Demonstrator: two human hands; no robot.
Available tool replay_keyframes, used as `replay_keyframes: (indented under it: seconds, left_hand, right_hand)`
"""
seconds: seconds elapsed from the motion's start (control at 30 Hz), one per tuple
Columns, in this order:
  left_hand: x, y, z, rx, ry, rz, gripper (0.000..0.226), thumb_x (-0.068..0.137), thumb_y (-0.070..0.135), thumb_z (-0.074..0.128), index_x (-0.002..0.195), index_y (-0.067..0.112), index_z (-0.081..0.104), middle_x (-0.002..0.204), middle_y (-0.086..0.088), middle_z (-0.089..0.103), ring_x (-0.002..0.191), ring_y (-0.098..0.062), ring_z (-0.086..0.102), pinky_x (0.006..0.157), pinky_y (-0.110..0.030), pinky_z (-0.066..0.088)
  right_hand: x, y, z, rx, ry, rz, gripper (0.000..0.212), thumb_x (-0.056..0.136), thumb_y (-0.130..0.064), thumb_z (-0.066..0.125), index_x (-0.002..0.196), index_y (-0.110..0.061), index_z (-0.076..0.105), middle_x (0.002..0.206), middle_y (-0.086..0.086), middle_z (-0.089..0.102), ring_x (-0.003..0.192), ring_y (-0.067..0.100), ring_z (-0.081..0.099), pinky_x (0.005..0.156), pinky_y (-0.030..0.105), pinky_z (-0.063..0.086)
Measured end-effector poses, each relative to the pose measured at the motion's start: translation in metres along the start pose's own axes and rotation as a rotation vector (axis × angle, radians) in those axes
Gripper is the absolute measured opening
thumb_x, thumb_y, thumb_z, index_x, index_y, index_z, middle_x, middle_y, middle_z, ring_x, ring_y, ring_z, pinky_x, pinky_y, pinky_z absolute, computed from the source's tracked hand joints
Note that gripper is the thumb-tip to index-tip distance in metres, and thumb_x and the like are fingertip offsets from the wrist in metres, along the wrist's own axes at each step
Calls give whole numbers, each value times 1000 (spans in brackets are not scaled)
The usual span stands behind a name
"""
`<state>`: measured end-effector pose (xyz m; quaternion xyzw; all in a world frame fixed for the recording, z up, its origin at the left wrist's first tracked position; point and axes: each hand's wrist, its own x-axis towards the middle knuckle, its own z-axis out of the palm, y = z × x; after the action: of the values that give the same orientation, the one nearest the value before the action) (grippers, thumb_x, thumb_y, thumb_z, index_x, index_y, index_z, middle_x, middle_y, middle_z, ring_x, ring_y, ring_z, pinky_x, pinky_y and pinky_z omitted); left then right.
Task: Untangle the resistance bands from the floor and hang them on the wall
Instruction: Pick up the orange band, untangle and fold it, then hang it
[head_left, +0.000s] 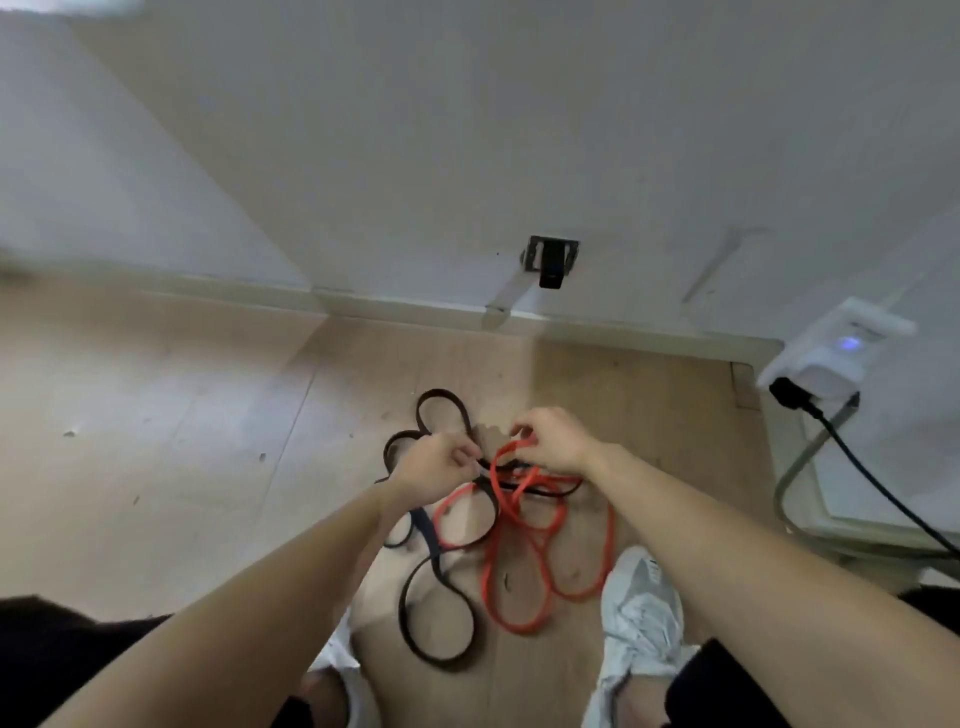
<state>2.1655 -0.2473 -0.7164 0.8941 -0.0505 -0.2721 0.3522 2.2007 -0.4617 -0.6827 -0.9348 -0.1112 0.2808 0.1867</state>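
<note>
both hands reach down to a tangle of resistance bands on the wooden floor (156, 415). the left hand (434, 467) is pinched shut on a black band (441, 618), whose loops run beyond it and back beneath the forearm. just beside it, the right hand (553, 441) is pinched on an orange band (519, 587), which trails below the wrist toward a grey shoe (641, 603). the two bands cross between the hands. beyond the hands, a black wall bracket (550, 260) sits low on the white wall (467, 130).
</note>
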Motion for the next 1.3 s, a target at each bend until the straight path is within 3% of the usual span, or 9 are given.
replay_keyframes:
  seconds: [0.1, 0.23, 0.5, 0.57, 0.7, 0.83, 1.0, 1.17, 1.3]
  left_hand:
    - [4, -27, 48, 137, -68, 25, 40, 85, 35, 62, 125, 34, 65, 126, 8, 67, 113, -14, 65, 96, -37, 53]
    - [9, -41, 86, 382, -231, 114, 74, 88, 43, 65, 153, 42, 31, 163, -3, 22, 146, -31, 27, 114, -49, 39]
    - [10, -53, 84, 595, -117, 137, 61, 92, 47, 60, 146, 40, 33, 147, -1, 43, 135, -30, 46, 104, -48, 45]
    - [9, -58, 81, 530, -105, 85, 71, 91, 50, 61, 152, 42, 24, 140, -2, 52, 132, -29, 50, 101, -46, 47]
    - [3, -63, 78, 246, -146, -13, 87, 91, 39, 65, 158, 47, 10, 136, 5, 63, 122, -23, 62, 93, -42, 55]
    - [11, -35, 68, 162, -121, 16, 72, 85, 37, 66, 151, 43, 36, 125, 10, 68, 119, -18, 61, 92, -35, 52]
    - [14, 3, 42, -64, 18, 26, 49, 85, 33, 73, 132, 35, 58, 109, 16, 66, 111, -12, 64, 88, -28, 49]
    - [7, 70, -6, -329, 298, 163, 80, 74, 41, 75, 147, 21, 47, 131, 3, 52, 121, -13, 53, 98, -28, 41]
    - [-1, 132, -42, -541, 251, 290, 82, 76, 53, 73, 149, 25, 45, 147, 6, 51, 136, -11, 46, 115, -35, 37]
  right_hand:
    - [14, 32, 48, -150, -119, -52, 56, 80, -28, 71, 133, -39, 57, 135, -2, 60, 124, 27, 57, 103, 40, 46]
    - [13, 59, 76, -373, -248, -9, 62, 93, -30, 60, 151, -34, 37, 157, -3, 35, 143, 35, 28, 116, 51, 28]
    - [20, 80, 68, -307, -133, 57, 8, 87, -34, 73, 92, -28, 70, 106, 7, 62, 105, 27, 62, 95, 36, 50]
    - [21, 81, 48, -204, -114, 78, 17, 85, -28, 75, 74, -25, 63, 93, 8, 71, 93, 28, 68, 83, 36, 54]
    - [11, 74, -26, -103, -12, 49, 13, 92, -21, 70, 93, -9, 75, 92, 9, 73, 87, 24, 66, 80, 31, 51]
    - [-11, 49, -100, -113, 77, 7, 23, 98, -25, 62, 102, -5, 73, 91, 5, 65, 82, 17, 58, 75, 26, 41]
    - [-49, 5, -174, 267, 204, -27, 27, 102, -23, 57, 100, 2, 67, 80, 7, 51, 69, 17, 53, 65, 35, 56]
    - [-99, -32, -220, 561, 285, -201, 6, 94, -11, 67, 93, -6, 65, 81, 3, 60, 71, 10, 63, 78, 32, 60]
    - [-126, -55, -237, 692, 454, -339, 13, 96, -7, 63, 84, -12, 63, 76, 2, 56, 60, 5, 61, 75, 31, 61]
